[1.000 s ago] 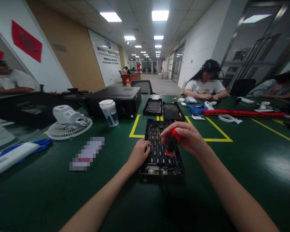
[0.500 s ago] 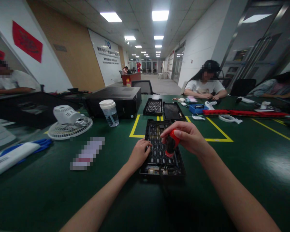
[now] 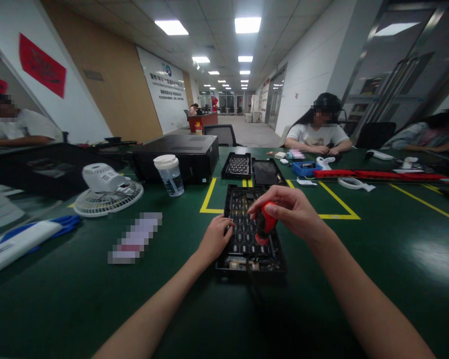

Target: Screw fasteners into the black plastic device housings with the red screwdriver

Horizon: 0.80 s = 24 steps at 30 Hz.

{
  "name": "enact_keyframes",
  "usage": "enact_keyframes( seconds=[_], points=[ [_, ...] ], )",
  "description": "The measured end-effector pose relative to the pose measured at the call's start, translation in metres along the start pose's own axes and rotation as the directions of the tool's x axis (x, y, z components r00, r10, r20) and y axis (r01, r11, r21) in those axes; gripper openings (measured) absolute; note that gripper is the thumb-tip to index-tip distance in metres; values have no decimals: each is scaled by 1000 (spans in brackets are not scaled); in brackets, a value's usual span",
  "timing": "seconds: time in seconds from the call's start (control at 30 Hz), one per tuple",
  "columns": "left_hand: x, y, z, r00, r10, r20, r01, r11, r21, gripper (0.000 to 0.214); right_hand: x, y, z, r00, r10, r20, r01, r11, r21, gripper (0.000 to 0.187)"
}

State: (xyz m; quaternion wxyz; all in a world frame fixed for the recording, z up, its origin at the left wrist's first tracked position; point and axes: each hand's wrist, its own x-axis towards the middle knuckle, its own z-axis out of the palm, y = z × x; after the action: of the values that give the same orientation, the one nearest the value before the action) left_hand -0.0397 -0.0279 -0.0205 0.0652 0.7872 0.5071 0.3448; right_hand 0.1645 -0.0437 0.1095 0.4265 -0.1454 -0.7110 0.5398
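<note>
A black opened device tray (image 3: 247, 249) with rows of small cells lies on the green table in front of me. My right hand (image 3: 290, 209) is closed round a red and black screwdriver handle (image 3: 265, 227), held upright over the tray's middle. My left hand (image 3: 217, 238) rests on the tray's left edge with its fingers curled against it.
Two more black trays (image 3: 252, 168) lie beyond, inside a yellow taped rectangle. A white fan (image 3: 107, 192), a plastic cup (image 3: 170, 174) and a black box (image 3: 179, 154) stand at left. A blue bin (image 3: 306, 168) and red strip are at right. Other people sit round the table.
My right hand has turned slightly on the screwdriver handle, showing more of its red part. The left hand and the tray have stayed put.
</note>
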Motion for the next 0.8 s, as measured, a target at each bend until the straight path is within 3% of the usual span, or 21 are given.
enact_keyframes(
  seconds=[0.8],
  points=[
    [0, -2, 2, 1000, -3, -12, 3, 1000, 2, 20, -1, -5, 1, 996, 12, -93, -20, 996, -89, 15]
  ],
)
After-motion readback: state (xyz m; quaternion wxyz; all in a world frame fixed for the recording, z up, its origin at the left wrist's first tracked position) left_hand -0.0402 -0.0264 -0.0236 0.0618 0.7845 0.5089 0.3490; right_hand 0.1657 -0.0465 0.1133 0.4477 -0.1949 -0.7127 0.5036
